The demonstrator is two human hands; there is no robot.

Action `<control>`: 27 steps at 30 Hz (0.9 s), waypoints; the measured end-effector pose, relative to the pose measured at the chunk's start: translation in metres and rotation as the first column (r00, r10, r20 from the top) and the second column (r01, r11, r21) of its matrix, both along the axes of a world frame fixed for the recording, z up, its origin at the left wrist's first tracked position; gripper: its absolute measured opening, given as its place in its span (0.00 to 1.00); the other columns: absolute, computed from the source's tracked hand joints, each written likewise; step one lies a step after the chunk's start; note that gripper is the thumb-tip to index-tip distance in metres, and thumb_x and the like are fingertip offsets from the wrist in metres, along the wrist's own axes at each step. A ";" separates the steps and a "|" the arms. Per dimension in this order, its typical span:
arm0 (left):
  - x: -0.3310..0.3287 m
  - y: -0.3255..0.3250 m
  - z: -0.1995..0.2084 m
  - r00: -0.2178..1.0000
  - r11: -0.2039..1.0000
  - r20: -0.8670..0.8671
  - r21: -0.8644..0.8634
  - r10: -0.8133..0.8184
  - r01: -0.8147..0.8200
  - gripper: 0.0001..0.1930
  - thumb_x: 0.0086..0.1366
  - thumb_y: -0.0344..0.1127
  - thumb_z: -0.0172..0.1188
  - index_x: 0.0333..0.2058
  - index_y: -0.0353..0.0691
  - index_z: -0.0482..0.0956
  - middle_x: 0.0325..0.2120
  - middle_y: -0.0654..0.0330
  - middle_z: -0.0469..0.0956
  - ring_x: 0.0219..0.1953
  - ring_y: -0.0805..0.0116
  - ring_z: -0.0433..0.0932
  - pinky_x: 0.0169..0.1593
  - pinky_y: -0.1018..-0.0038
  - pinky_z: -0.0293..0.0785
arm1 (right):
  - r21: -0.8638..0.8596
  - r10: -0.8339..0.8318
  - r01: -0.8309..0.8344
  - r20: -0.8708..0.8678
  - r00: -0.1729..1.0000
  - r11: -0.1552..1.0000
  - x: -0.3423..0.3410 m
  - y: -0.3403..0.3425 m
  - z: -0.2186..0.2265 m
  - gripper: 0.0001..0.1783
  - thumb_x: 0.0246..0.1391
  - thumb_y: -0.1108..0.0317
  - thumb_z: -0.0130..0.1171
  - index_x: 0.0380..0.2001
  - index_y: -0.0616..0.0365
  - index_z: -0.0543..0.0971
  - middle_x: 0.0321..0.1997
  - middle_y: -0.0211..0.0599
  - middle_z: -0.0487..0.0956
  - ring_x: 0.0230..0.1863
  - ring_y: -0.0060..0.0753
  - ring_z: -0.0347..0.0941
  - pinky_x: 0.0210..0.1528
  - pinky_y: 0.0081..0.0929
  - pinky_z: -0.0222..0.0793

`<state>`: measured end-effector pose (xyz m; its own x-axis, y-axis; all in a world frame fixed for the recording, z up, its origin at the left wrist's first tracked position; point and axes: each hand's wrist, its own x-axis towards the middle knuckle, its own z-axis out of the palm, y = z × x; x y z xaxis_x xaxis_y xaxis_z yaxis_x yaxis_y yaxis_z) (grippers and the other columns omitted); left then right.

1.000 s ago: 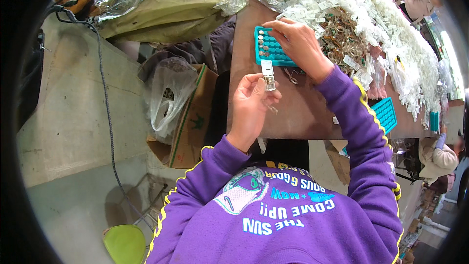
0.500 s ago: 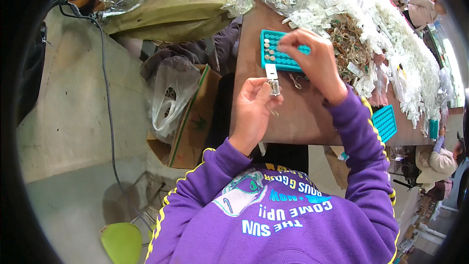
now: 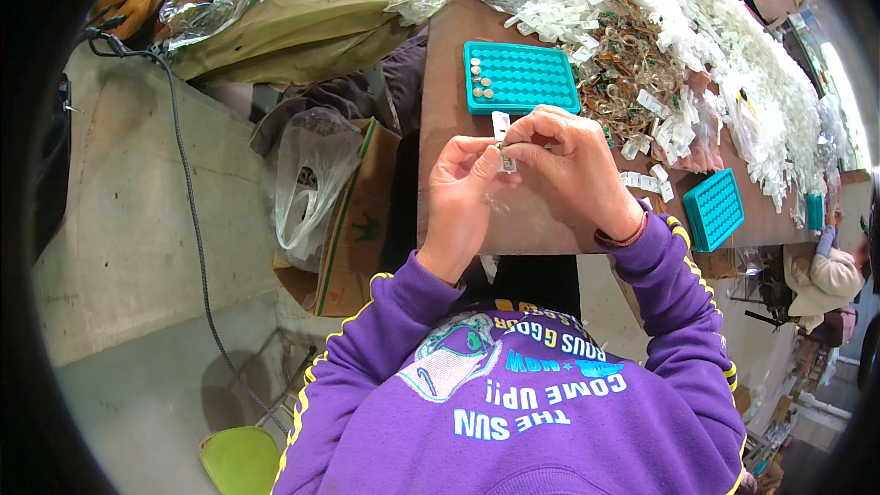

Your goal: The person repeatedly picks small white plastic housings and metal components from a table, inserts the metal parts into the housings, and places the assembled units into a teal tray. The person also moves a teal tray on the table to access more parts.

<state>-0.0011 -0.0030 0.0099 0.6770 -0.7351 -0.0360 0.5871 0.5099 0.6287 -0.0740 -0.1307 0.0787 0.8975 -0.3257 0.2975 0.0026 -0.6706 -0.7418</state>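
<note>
The small white case (image 3: 500, 125) is near the middle of the frame, its flap standing up toward the top edge and its lower part between the two hands. The left hand (image 3: 463, 188) has thumb and forefinger clamped on the lower part of the case; its other fingers curl in below. The right hand (image 3: 576, 165) comes in from the right, thumb and forefinger bent, their tips close together and touching the case. Whether those tips grip a small piece or only press on the case is too small to tell. The right hand's remaining fingers are folded toward its palm.

Just above the hands, on the brown table (image 3: 550, 229), lies a teal tray (image 3: 532, 73) with rows of round hollows; a few silvery discs (image 3: 477, 82) sit along its left side. Right of the hands are loose white pieces (image 3: 647, 183) and, beyond them, a second teal tray (image 3: 713, 211). A heap of white pieces and clear plastic (image 3: 678, 9) fills the upper right, with tangled brownish strands (image 3: 632, 60) at its near edge. A cardboard box (image 3: 353, 247) stands left of the table.
</note>
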 end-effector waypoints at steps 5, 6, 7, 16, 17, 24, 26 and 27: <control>0.003 0.000 -0.002 0.997 0.999 -0.077 -0.037 0.005 -0.007 0.06 0.67 0.31 0.56 0.40 0.37 0.74 0.35 0.59 0.79 0.33 0.72 0.79 0.40 0.74 0.77 | -0.219 -0.014 0.041 0.123 0.992 0.975 0.000 0.008 -0.007 0.07 0.43 0.72 0.65 0.30 0.58 0.80 0.28 0.36 0.77 0.28 0.38 0.76 0.30 0.29 0.70; 0.004 0.000 -0.003 0.995 0.998 -0.097 -0.064 -0.005 -0.002 0.06 0.68 0.31 0.56 0.40 0.37 0.73 0.35 0.59 0.79 0.33 0.72 0.79 0.40 0.73 0.78 | -0.335 0.005 0.058 0.184 0.983 0.940 0.000 0.010 -0.010 0.08 0.43 0.72 0.65 0.30 0.57 0.81 0.28 0.34 0.78 0.29 0.38 0.76 0.31 0.29 0.70; 0.004 0.000 -0.003 0.994 0.998 -0.111 -0.070 -0.003 -0.005 0.06 0.68 0.31 0.56 0.40 0.37 0.73 0.35 0.59 0.79 0.33 0.72 0.79 0.40 0.73 0.78 | -0.443 0.026 0.081 0.231 0.973 0.893 0.000 0.011 -0.014 0.09 0.42 0.72 0.66 0.31 0.56 0.81 0.29 0.33 0.78 0.29 0.37 0.76 0.31 0.29 0.71; 0.003 0.001 -0.001 0.992 0.991 -0.100 -0.119 -0.073 0.061 0.08 0.68 0.33 0.56 0.43 0.36 0.73 0.36 0.59 0.79 0.35 0.72 0.78 0.40 0.74 0.77 | -0.224 -0.088 0.147 0.252 0.964 0.964 -0.007 0.011 -0.017 0.18 0.42 0.72 0.66 0.41 0.58 0.81 0.33 0.35 0.79 0.30 0.29 0.76 0.36 0.26 0.71; 0.002 0.002 -0.001 0.986 0.986 -0.115 -0.130 -0.121 0.106 0.09 0.68 0.33 0.56 0.43 0.36 0.73 0.36 0.60 0.79 0.36 0.73 0.78 0.40 0.74 0.76 | -0.106 -0.137 0.160 0.201 0.970 0.981 -0.010 0.008 -0.012 0.18 0.45 0.71 0.66 0.42 0.59 0.80 0.32 0.34 0.79 0.30 0.24 0.74 0.36 0.23 0.71; -0.016 -0.002 0.004 0.914 0.935 -0.204 -0.118 -0.351 0.333 0.13 0.70 0.36 0.54 0.50 0.38 0.71 0.42 0.63 0.77 0.42 0.73 0.77 0.48 0.74 0.74 | 0.560 -0.265 0.265 -0.083 0.961 0.785 -0.025 0.004 -0.006 0.08 0.51 0.70 0.65 0.31 0.64 0.80 0.28 0.25 0.77 0.27 0.16 0.70 0.29 0.18 0.67; -0.020 -0.006 0.007 0.893 0.922 -0.236 -0.156 -0.384 0.355 0.14 0.70 0.38 0.52 0.50 0.39 0.71 0.43 0.63 0.77 0.45 0.73 0.76 0.52 0.72 0.73 | -0.124 -0.240 0.282 0.274 0.931 0.951 -0.034 0.011 -0.009 0.07 0.45 0.75 0.65 0.31 0.60 0.81 0.28 0.37 0.77 0.26 0.32 0.74 0.30 0.25 0.72; -0.021 -0.006 0.009 0.883 0.920 -0.261 -0.127 -0.391 0.370 0.14 0.71 0.39 0.52 0.51 0.39 0.71 0.44 0.63 0.77 0.47 0.72 0.76 0.54 0.71 0.72 | -0.176 -0.175 0.242 0.330 0.928 0.954 -0.038 0.012 -0.010 0.09 0.45 0.75 0.65 0.33 0.60 0.81 0.30 0.37 0.78 0.28 0.34 0.75 0.31 0.27 0.73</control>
<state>-0.0221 -0.0093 0.0188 0.3150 -0.9418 -0.1175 0.8891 0.2495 0.3838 -0.1117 -0.1188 0.0686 0.6692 -0.3956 0.6290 0.0504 -0.8204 -0.5696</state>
